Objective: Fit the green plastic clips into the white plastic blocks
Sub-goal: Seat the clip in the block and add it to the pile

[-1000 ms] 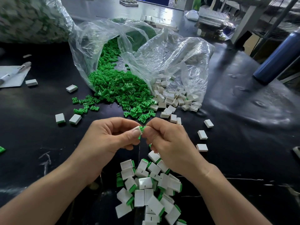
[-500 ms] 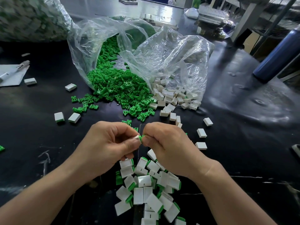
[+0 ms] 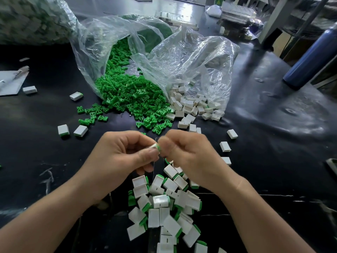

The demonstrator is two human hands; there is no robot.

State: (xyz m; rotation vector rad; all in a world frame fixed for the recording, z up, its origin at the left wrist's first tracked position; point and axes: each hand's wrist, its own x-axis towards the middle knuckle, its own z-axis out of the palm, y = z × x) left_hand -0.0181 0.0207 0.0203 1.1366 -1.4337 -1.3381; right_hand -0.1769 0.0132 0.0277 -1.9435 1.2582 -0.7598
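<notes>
Nearest, the finished pile [image 3: 164,207] of white blocks edged in green lay on the black table [image 3: 273,161] under my wrists. Above it, my left hand [image 3: 125,157] pinched one white block [image 3: 152,146] between thumb and forefinger, and my right hand [image 3: 191,157] pinched a green clip [image 3: 158,148] at that block's end. I judged both parts light, rigid and smooth, small enough to slip, so best held by the broad sides close to the joint. Farther off, loose green clips [image 3: 127,99] and loose white blocks [image 3: 191,105] spilled from clear bags [image 3: 182,57].
</notes>
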